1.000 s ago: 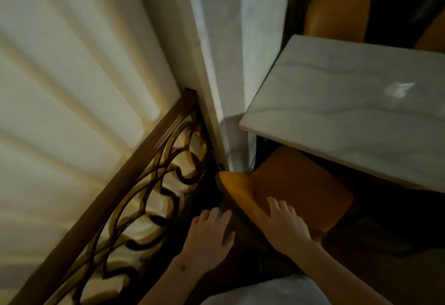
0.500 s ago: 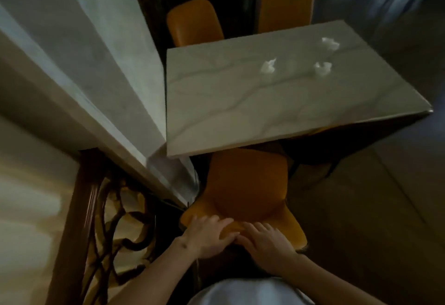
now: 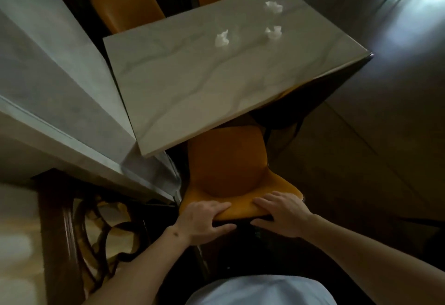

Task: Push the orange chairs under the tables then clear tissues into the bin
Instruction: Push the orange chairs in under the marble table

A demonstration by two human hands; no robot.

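Head view:
Left hand (image 3: 203, 223): the back edge of the near orange chair (image 3: 231, 172) is gripped, lower middle.
Right hand (image 3: 281, 215): the same edge is gripped.
Table (image 3: 192, 93): middle; the chair seat is partly tucked under it.
Tissues (image 3: 222, 40): three, upper right.

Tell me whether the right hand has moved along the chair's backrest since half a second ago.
Yes. The right hand was touching the left hand at the middle of the orange chair backrest; it now grips farther toward the chair's right edge, apart from it.

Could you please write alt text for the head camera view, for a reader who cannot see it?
Both hands, left hand and right hand, grip the top of an orange chair partly tucked under a marble table, where three crumpled tissues lie.
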